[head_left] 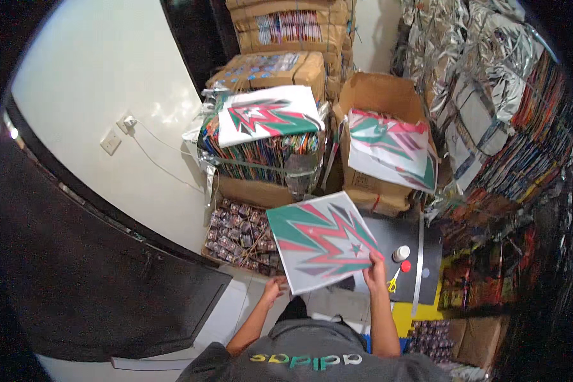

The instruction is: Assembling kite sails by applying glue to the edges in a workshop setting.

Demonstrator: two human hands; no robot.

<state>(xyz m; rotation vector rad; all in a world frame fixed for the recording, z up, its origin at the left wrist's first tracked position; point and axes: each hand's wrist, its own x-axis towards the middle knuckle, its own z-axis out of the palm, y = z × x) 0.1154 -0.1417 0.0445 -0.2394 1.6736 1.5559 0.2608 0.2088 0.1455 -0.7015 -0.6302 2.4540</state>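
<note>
A square white printed sheet (328, 245) with green, red and black jagged shapes and a star is held tilted in front of me. My right hand (375, 270) pinches its lower right corner. Beside the lower left edge is my left hand (274, 290), its fingers loosely bent and apart, seemingly just off the sheet. A similar printed sheet (270, 114) lies over a wrapped stack at the back left. More of the same print, a sheet (391, 146), rests across an open cardboard box (382, 89).
A black board (426, 242) carries a white bottle (401, 253), a red cap (405, 267), yellow-handled scissors (393, 282) and a metal ruler (419, 274). Small bundled packets (235, 232) fill a box at left. Tall wrapped stacks (496, 108) line the right. A cable hangs from the wall socket (127, 121).
</note>
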